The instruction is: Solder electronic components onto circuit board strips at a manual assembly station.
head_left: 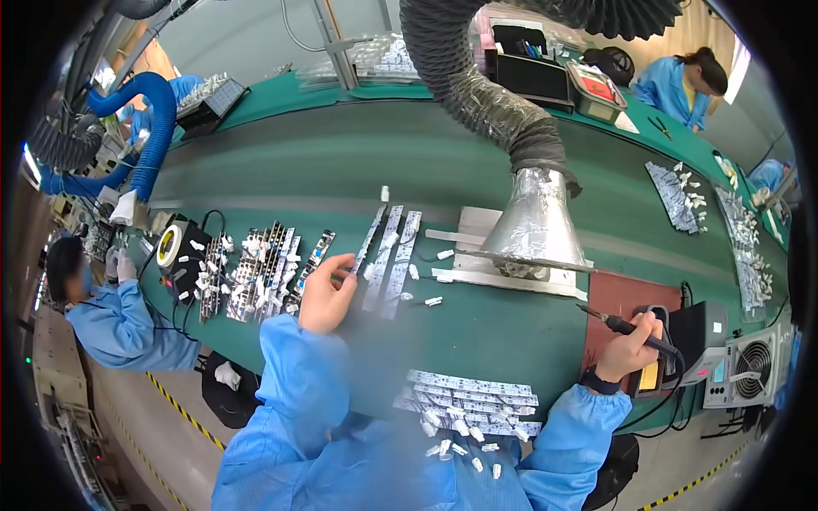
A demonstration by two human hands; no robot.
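One soldering iron (620, 324) slants through the right grip (629, 349).

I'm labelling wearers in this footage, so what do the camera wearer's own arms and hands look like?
Both arms wear light-blue long sleeves; the right cuff is gathered. The left hand and right hand are ungloved. A dark band circles the right wrist.

I've got a path over bare green mat (503, 336) between left hand (327, 295) and right hand (627, 349), metal hood (538, 223) blocking the far side, circuit strips (473, 390) the near.
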